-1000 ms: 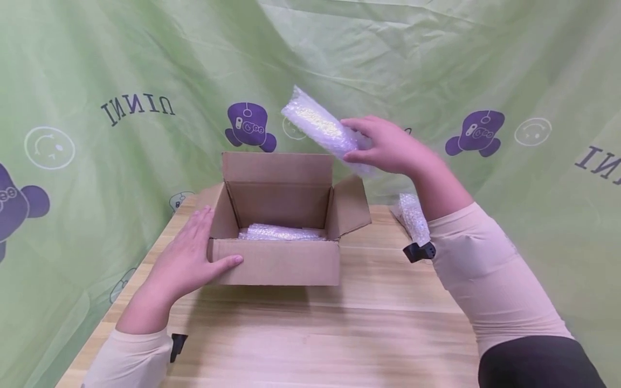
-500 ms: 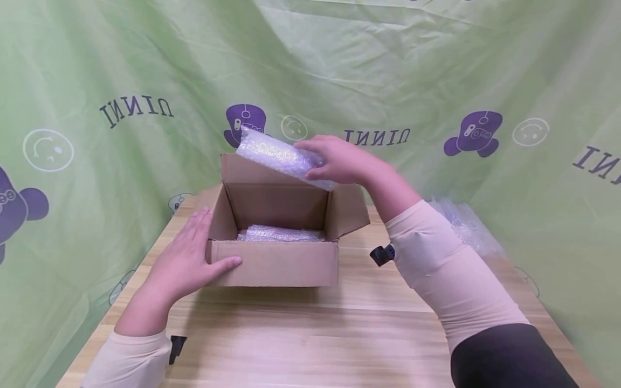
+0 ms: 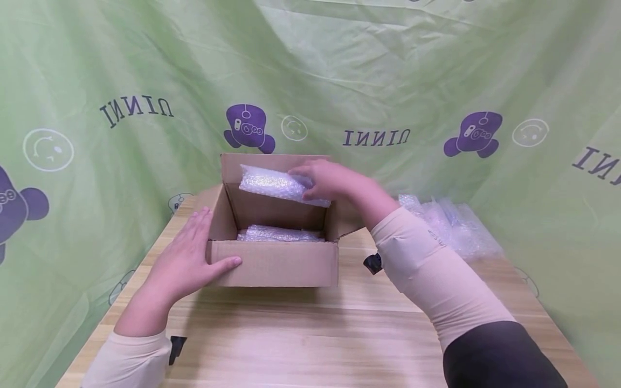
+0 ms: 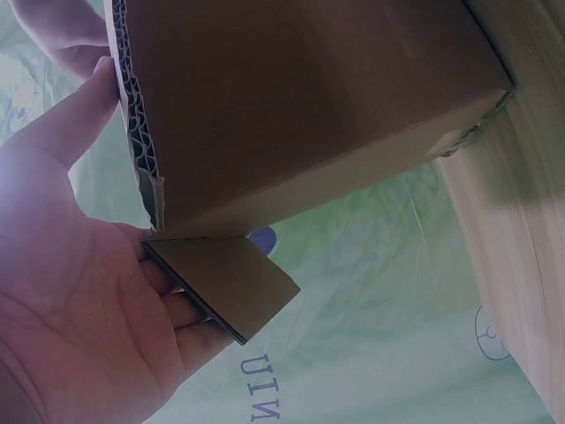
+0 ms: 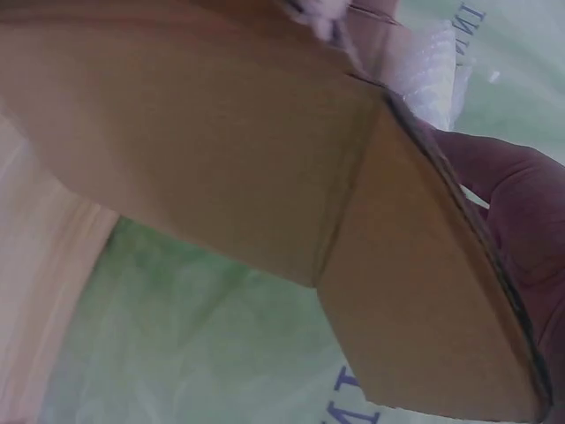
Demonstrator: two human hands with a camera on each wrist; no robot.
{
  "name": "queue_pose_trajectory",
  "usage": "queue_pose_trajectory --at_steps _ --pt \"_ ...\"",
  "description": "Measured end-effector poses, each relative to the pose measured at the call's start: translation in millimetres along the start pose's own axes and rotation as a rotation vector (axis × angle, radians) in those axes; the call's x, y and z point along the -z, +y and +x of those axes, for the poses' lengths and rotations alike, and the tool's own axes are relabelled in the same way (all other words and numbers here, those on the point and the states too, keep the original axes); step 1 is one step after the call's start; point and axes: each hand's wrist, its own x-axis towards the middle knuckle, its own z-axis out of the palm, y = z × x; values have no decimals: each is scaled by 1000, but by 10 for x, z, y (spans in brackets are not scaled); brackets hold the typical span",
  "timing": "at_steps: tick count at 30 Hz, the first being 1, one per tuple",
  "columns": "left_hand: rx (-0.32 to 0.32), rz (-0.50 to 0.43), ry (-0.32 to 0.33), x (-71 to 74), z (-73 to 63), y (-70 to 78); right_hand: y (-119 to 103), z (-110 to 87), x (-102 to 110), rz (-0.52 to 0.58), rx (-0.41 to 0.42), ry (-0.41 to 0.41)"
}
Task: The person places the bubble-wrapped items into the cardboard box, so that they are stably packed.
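Note:
An uncovered cardboard box stands on the table with its flaps folded outward. My left hand rests on its near left corner, fingers extended along the left flap and thumb on the front flap; in the left wrist view, that hand has its fingers partly behind a flap. My right hand grips one end of a bubble-wrapped bundle, tilted slightly over the box opening. Inside the box lies bubble wrap. What the wrap contains cannot be seen. A flap partly covers the right hand in the right wrist view.
More bubble-wrapped items lie at the back right of the wooden table, beyond my right forearm. A green printed curtain hangs behind the table and along its sides.
My right hand has carried the bubble-wrapped bundle leftward and down, from above the box's right side to its opening, levelling it. The left hand and box stay in place.

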Motion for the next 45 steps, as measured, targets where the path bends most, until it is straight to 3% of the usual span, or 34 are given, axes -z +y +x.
queue_pose_trajectory --at_steps 13,27,35,45 --pt "-2 -3 6 -13 12 -17 -33 18 -200 -35 6 -14" --pt "6 -4 -3 -5 15 -14 -18 7 -296 -87 17 24" --pt "20 -5 -6 -21 24 -6 15 -43 -254 -65 17 47" --pt "25 -6 -11 -27 27 -8 179 -221 -50 1 5 131"
